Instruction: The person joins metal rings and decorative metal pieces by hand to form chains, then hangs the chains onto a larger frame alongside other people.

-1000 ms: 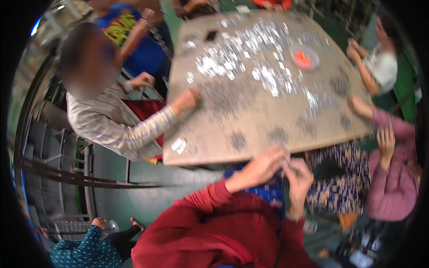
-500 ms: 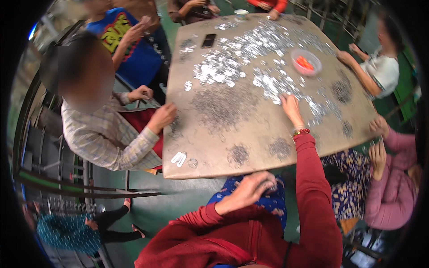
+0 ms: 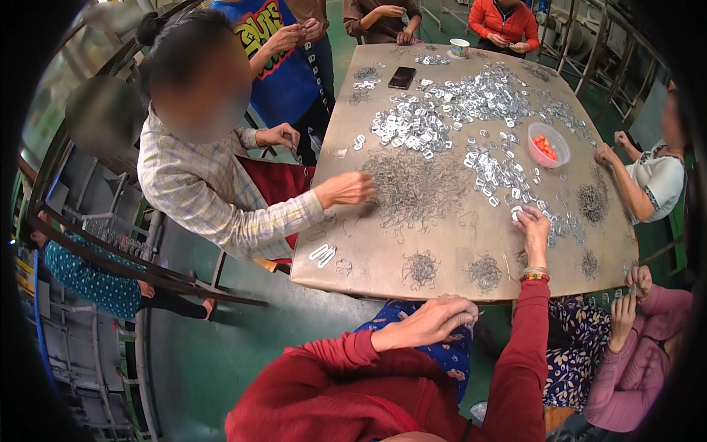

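My right hand (image 3: 535, 227), with a beaded bracelet at the wrist, is over the near right part of the table. Its fingers pinch a small silver metal buckle (image 3: 517, 213) at their tips. Beyond it spreads a loose heap of silver buckles (image 3: 501, 168). My left hand (image 3: 434, 321) is curled above my lap, below the table's near edge. Something thin and small shows at its fingertips, too little to name. Small piles of thin dark wire pieces (image 3: 420, 270) lie between my hands and the buckles.
Around the brown table (image 3: 353, 243) other people sit or stand. A co-worker's hand (image 3: 346, 189) reaches over a wide pile of wire pieces (image 3: 416, 188) from the left. A bowl with orange pieces (image 3: 548, 145), a phone (image 3: 402, 77) and a cup (image 3: 459, 48) stand among the buckles.
My right hand has drawn back from the buckle heap toward me, a buckle at its fingertips. The left co-worker's hand has moved in over the wire pile. The view has shifted.
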Tool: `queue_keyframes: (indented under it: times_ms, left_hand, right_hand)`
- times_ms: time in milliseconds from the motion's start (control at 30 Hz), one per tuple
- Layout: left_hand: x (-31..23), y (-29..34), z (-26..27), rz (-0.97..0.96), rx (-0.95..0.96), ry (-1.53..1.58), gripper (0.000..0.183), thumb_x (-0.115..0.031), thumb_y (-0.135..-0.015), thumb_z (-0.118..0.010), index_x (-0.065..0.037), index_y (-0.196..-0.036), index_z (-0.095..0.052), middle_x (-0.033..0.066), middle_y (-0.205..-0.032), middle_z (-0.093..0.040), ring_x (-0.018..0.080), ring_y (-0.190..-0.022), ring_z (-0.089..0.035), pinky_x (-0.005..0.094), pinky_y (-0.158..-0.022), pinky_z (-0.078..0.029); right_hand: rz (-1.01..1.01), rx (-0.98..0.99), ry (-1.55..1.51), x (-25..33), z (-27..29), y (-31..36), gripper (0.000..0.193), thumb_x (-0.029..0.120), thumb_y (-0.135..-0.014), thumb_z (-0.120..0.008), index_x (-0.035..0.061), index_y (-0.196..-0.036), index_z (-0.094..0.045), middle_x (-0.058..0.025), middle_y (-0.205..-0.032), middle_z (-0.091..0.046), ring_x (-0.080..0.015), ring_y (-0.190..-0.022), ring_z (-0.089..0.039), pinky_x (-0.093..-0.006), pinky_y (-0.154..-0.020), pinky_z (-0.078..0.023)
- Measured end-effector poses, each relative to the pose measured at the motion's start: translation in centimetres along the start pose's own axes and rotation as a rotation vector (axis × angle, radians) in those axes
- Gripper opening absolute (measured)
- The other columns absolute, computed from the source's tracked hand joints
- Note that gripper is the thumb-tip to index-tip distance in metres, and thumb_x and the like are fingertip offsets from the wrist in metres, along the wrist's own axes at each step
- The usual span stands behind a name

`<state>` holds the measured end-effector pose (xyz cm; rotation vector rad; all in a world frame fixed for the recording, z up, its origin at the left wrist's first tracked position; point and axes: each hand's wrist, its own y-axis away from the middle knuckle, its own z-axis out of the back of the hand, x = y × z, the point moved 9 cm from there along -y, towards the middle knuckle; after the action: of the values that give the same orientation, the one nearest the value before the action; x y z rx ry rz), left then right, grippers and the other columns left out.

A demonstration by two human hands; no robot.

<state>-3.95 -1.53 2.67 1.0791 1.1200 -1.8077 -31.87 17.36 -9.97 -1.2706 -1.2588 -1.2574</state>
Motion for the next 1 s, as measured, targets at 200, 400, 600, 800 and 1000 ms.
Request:
queue_keyframes:
  times_ms: [200,400,600,800,1000]
  left_hand:
    - [-0.9,0.2,-0.7,-0.009,0.004,-0.020,0.011,-0.008,-0.091,-0.054,0.000,-0.097,-0.057,0.0114,-0.089,-0.062,0.0279,-0.086,-0.060,0.0358,-0.077,-0.046]
    - [-1.8,0.2,-0.1,-0.030,-0.014,-0.036,0.008,-0.006,-0.089,-0.057,-0.001,-0.094,-0.060,0.0113,-0.089,-0.063,0.0254,-0.086,-0.061,0.0341,-0.076,-0.047]
    - [0.5,-0.6,-1.4,0.022,-0.001,0.000,0.012,-0.011,-0.088,-0.060,-0.002,-0.096,-0.062,0.0112,-0.088,-0.065,0.0258,-0.082,-0.063,0.0336,-0.074,-0.049]
    - [0.9,-2.1,-3.5,0.014,0.142,-0.057,0.013,-0.012,-0.088,-0.059,-0.001,-0.094,-0.060,0.0136,-0.088,-0.064,0.0301,-0.086,-0.061,0.0374,-0.078,-0.047]
    - [0.2,-3.7,-4.1,-0.004,0.188,-0.113,0.014,-0.014,-0.089,-0.058,-0.001,-0.094,-0.059,0.0150,-0.087,-0.063,0.0335,-0.085,-0.059,0.0389,-0.078,-0.046]
  right_hand:
    - [-0.065,0.150,0.305,-0.7,-0.4,0.1,0.028,-0.008,-0.073,-0.058,-0.0105,-0.101,-0.061,-0.0168,-0.084,-0.066,-0.0189,-0.065,-0.066,-0.0251,-0.055,-0.056]
    - [0.257,0.079,0.657,5.0,-2.1,4.1,0.029,-0.001,-0.076,-0.061,-0.0039,-0.104,-0.064,-0.0114,-0.085,-0.068,-0.0156,-0.069,-0.065,-0.0264,-0.060,-0.052]
    - [0.004,0.155,-0.014,8.6,-1.7,21.6,0.021,-0.001,-0.076,-0.067,-0.0057,-0.095,-0.060,-0.0094,-0.082,-0.065,-0.0143,-0.067,-0.062,-0.0254,-0.064,-0.050]
    - [0.078,0.056,-0.075,9.4,-0.6,27.5,0.021,-0.008,-0.079,-0.063,-0.0071,-0.101,-0.064,-0.0066,-0.087,-0.062,-0.0083,-0.065,-0.057,-0.0199,-0.057,-0.046]
    - [0.212,-0.022,-0.143,10.5,0.2,27.3,0.020,-0.010,-0.079,-0.064,-0.0062,-0.099,-0.065,-0.0079,-0.089,-0.060,-0.0087,-0.068,-0.056,-0.0202,-0.061,-0.046]
